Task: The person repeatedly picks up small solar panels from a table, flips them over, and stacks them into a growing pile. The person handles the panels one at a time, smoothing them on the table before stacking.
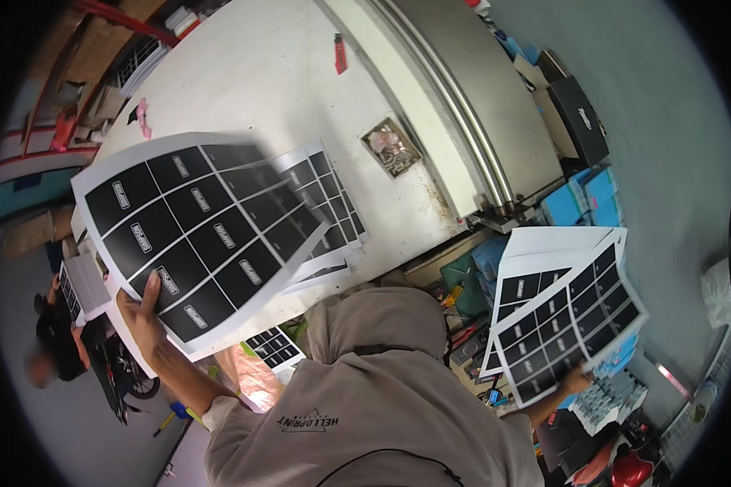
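Note:
My left hand (144, 319) grips the near left edge of a large printed sheet (156, 209), thumb on top. Black rectangles with small white labels cover this sheet in a grid. It bows above the white table, its right side smeared by motion. More sheets of the same kind (333, 195) lie on the table, partly hidden under it. Off to the right, past the table's edge, my right hand (575, 380) is closed on the lower edge of another printed sheet (554, 329). Behind that one, a similar sheet (518, 286) shows in part.
A long cutting machine with metal rails (443, 89) spans the white table (260, 81). On the table lie a red cutter (339, 55) and a small tray (391, 148). Blue-wrapped packs (581, 199) stand at right. A co-worker in dark clothing (61, 341) is at far left.

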Demonstrator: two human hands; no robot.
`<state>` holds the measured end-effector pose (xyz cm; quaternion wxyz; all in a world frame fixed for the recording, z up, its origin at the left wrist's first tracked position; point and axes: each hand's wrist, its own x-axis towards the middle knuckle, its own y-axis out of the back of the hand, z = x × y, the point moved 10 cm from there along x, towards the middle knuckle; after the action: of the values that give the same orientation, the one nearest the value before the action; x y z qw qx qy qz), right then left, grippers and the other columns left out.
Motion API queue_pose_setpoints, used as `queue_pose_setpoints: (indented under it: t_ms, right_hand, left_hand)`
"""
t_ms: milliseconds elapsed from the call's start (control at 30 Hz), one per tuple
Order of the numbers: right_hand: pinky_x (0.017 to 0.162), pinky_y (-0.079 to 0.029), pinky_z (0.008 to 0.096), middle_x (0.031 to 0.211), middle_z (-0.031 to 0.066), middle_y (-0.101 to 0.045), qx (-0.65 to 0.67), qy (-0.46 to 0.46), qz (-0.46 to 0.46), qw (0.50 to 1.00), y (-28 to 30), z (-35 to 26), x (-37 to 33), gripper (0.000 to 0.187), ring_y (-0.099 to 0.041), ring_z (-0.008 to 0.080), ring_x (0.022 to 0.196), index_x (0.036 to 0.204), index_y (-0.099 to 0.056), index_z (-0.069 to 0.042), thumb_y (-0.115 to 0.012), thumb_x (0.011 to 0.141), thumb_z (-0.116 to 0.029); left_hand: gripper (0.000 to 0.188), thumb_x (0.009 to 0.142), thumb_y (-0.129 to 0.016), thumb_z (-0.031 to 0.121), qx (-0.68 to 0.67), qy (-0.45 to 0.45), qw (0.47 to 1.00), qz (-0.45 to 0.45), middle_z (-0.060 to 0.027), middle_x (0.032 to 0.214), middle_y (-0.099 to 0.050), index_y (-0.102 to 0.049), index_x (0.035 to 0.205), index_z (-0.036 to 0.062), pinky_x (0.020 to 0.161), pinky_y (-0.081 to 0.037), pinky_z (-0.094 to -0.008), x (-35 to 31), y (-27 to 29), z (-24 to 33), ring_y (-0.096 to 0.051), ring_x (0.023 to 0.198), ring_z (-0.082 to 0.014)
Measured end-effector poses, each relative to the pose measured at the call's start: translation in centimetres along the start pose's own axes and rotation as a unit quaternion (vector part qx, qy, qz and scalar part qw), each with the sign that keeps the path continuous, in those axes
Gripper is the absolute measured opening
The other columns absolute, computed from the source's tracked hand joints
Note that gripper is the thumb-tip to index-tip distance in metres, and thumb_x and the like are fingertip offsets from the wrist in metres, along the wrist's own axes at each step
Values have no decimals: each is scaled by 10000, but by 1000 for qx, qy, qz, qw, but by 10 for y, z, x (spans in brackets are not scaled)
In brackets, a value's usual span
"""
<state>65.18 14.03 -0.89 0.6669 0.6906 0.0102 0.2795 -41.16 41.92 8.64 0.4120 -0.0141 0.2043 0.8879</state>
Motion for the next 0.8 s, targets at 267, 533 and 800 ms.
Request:
queue_pose_setpoints:
  t_ms: [267, 533, 800]
  right_hand:
    - [656, -454, 367, 861, 106, -568, 546, -36, 6, 837, 74, -166, 94, 523, -493, 200, 721, 1108, -575, 53, -717, 892, -402]
    - [722, -504, 345, 938, 76, -616, 802, -31, -82, 591, -58, -614, 42, 249, -591, 183, 830, 1076, -605, -18, -698, 907, -177]
    - [675, -500, 247, 909, 29, -655, 469, 199, -485, 711, -115, -687, -77, 407, -596, 99, 790, 1087, -655, 18, -740, 899, -333]
  left_hand:
    - [539, 766, -862, 255, 52, 125, 986, -93, -141, 1003, -692, -637, 1098, -106, 803, -523, -351, 46, -104, -272, -641, 852, -209]
    - [971, 616, -850, 632, 472, 211, 852, 86, -231, 1230, -554, -498, 1263, 0, 959, -446, -546, 19, -158, -387, -513, 1187, -414]
    - [613, 771, -823, 407, 333, -290, 894, 71, -206, 1165, -570, -589, 1183, 18, 939, -428, -502, 23, -283, -214, -528, 1133, -364]
